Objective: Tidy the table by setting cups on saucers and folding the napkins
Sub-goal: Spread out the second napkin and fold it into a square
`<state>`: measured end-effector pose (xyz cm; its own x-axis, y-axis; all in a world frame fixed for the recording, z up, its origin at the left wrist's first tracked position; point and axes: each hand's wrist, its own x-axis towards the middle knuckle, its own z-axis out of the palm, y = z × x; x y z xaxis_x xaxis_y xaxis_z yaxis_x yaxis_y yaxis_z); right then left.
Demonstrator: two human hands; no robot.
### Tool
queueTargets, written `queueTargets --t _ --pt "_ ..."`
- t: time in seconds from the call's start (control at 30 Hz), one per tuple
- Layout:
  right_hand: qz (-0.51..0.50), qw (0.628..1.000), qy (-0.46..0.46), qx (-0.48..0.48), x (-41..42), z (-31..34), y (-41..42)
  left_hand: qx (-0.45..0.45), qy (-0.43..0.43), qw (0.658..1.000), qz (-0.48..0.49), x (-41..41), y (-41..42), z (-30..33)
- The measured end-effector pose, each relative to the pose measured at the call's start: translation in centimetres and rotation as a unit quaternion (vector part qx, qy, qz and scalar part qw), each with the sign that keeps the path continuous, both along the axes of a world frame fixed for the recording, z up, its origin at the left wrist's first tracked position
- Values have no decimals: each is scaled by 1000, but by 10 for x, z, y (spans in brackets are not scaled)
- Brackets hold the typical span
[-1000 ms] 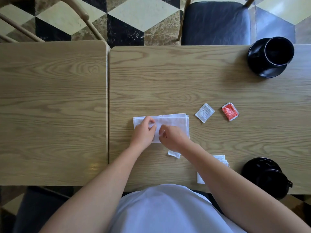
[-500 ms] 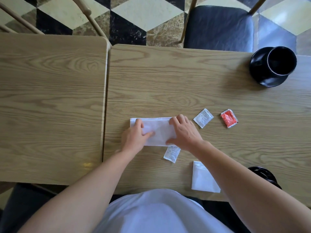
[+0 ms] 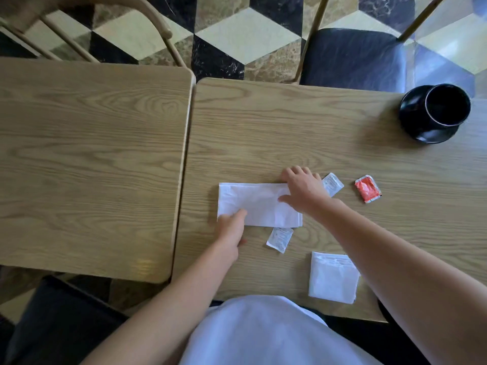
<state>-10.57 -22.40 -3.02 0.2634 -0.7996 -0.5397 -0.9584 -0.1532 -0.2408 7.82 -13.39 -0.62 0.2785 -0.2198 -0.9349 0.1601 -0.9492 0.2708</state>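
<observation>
A white napkin [image 3: 257,204] lies flat as a long folded rectangle near the middle of the right table. My left hand [image 3: 232,227] rests at its near-left corner, fingers pressing the edge. My right hand [image 3: 303,188] lies spread on its far-right end, palm down. A second napkin [image 3: 333,276], folded into a square, sits near the table's front edge beside my right forearm. A black cup [image 3: 445,106] stands on a black saucer [image 3: 432,137] at the far right.
Two white sachets [image 3: 279,238] [image 3: 333,183] and a red sachet [image 3: 367,188] lie around the napkin. A second wooden table [image 3: 87,159] adjoins on the left. A dark padded chair [image 3: 353,56] and a wooden chair [image 3: 147,19] stand beyond.
My hands have slid apart along the napkin, the right one to its far-right end, the left one to its near-left corner. The view has tilted, so the near-right black cup is out of sight.
</observation>
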Motion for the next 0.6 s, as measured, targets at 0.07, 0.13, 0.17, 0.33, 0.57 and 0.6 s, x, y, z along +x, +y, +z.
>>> queueTargets --t 0.07,0.13,0.17,0.33,0.57,0.6 --pt "11 999 43 28 8 3 -7 93 197 953 210 -16 3 4" --pt "37 994 87 51 15 7 -13 106 253 919 284 -25 6 0" --pt "50 991 105 63 19 10 -15 98 254 912 306 -27 6 -2" --pt "56 991 87 86 30 31 -18 65 229 914 327 -30 8 -4" --pt "-72 979 -15 190 28 64 -17 -76 284 910 294 -11 -3 13" --pt "-97 974 -41 199 25 67 -17 -95 292 911 277 -7 -7 16"
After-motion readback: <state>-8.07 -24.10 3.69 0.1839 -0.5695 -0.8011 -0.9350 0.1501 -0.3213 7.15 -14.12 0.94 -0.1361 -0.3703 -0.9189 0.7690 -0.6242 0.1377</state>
